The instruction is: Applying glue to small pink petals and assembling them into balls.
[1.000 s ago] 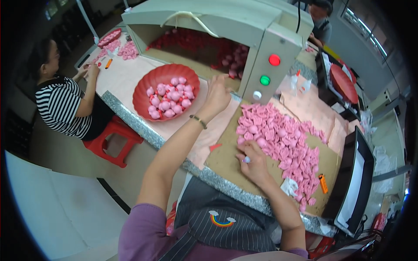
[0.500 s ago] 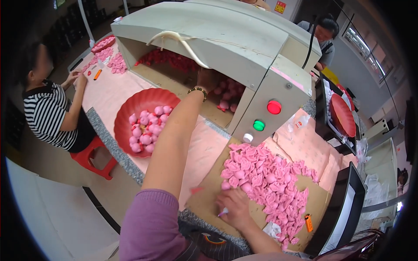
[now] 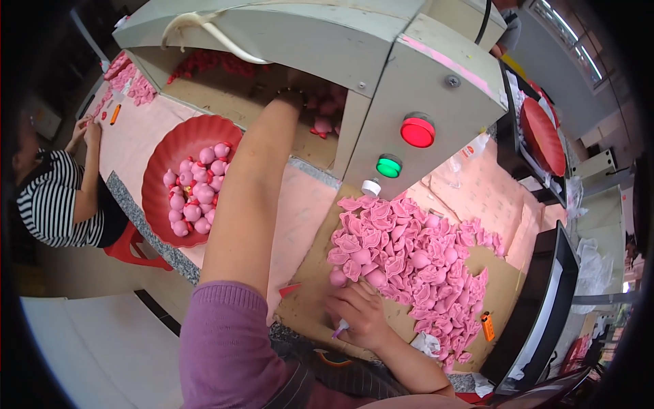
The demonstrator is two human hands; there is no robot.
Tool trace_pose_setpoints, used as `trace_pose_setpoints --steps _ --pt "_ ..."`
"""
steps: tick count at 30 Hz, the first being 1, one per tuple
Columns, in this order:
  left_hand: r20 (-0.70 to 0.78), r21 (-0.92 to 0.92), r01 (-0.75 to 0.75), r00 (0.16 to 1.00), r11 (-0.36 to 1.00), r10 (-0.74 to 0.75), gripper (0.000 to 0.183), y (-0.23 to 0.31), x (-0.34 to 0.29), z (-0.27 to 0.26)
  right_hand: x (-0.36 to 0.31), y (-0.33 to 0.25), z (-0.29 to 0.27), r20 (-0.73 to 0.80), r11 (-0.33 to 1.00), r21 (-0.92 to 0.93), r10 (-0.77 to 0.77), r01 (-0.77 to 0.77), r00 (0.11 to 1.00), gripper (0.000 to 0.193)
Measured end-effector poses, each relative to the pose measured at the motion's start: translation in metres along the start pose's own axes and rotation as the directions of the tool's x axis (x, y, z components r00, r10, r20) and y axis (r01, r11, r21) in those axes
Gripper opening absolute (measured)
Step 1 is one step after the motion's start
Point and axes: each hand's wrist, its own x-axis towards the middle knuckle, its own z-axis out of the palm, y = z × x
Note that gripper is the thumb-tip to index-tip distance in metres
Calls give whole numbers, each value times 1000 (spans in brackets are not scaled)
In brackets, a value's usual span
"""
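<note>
The purple-tipped tube (image 3: 340, 328) seems light and squeezable, best held round its body; the right grip (image 3: 360, 315) curls about it, beside soft-looking pink pieces (image 3: 432, 273). Inside the machine (image 3: 426, 88), the left grip (image 3: 298, 78) is too shadowed to tell its spread or contents.

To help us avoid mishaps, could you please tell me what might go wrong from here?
The left hand is mostly hidden inside the machine, so it might bump the pink pieces there. The red bowl sits near the table's edge, so the left forearm could nudge it. The right hand, beside the loose pile, might scatter some pieces.
</note>
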Motion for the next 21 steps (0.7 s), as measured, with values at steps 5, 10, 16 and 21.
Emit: trace_pose_setpoints --steps 5,10,16,21 --pt "-1 -111 136 991 984 -137 38 -9 -1 -9 -6 -7 8 -50 999 -24 -36 34 998 25" --pt "190 63 350 915 934 -356 28 2 3 -60 -9 -1 14 -138 999 20 -33 36 990 15" --pt "437 -475 711 702 519 -562 5 119 -122 -148 -13 5 5 -384 926 377 185 -29 905 3" --pt "370 -449 249 926 858 -76 7 225 -237 -147 -16 -2 -10 -473 743 664 498 -77 726 6"
